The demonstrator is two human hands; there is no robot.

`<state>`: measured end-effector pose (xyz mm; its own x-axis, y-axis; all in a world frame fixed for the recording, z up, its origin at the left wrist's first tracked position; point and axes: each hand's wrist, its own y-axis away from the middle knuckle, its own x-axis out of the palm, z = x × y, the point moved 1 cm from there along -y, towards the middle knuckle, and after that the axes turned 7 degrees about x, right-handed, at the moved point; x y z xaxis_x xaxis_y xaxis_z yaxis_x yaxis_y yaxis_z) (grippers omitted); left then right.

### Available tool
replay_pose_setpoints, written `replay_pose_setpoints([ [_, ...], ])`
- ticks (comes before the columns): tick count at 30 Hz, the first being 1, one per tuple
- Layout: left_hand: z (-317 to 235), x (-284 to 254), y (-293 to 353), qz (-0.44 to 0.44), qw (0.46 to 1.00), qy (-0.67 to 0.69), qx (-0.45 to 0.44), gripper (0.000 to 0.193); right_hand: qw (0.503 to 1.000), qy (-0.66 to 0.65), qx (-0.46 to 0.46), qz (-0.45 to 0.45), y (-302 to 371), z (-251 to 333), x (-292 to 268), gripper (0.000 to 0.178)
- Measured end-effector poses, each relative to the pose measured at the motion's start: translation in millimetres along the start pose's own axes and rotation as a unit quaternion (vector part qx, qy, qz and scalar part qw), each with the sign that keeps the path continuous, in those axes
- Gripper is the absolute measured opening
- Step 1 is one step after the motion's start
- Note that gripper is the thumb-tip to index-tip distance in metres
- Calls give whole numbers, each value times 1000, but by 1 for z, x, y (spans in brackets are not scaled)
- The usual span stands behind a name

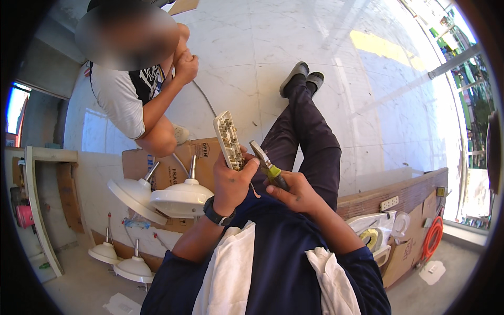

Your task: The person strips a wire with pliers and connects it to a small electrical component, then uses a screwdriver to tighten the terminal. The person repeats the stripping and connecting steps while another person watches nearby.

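Observation:
My left hand (231, 181) grips the lower end of an opened white power strip (227, 137), tilted upright, its inside with metal contacts showing. A grey cable (203, 97) runs behind the strip's upper end toward the other person. Below my left fingers a short thin wire (255, 191) pokes out. My right hand (296, 193) is closed round the green and black handles of a pair of pliers (266, 161). The pliers' metal jaws point up and left, close to the strip but apart from it. Whether the jaws hold anything is too small to tell.
Another person (121, 97) crouches at the left, arms folded in. White lamp-like fixtures (181, 198) with metal stems stand near cardboard (202, 149) on my left. At right are a wooden board (399, 188) with a socket strip (389, 203), a yellow roll (370, 239) and an orange coil (433, 233).

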<state>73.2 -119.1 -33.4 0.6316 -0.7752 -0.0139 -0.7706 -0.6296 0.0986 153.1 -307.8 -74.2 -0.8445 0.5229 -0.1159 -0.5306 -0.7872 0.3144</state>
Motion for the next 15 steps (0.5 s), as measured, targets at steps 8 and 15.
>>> replay_pose_setpoints([
  [8,-3,6,7,-40,995,-5,91,26,983,-29,147,108,17,33,-22,34],
  [15,9,4,13,-12,979,-108,170,27,982,28,158,100,21,50,-31,35],
])
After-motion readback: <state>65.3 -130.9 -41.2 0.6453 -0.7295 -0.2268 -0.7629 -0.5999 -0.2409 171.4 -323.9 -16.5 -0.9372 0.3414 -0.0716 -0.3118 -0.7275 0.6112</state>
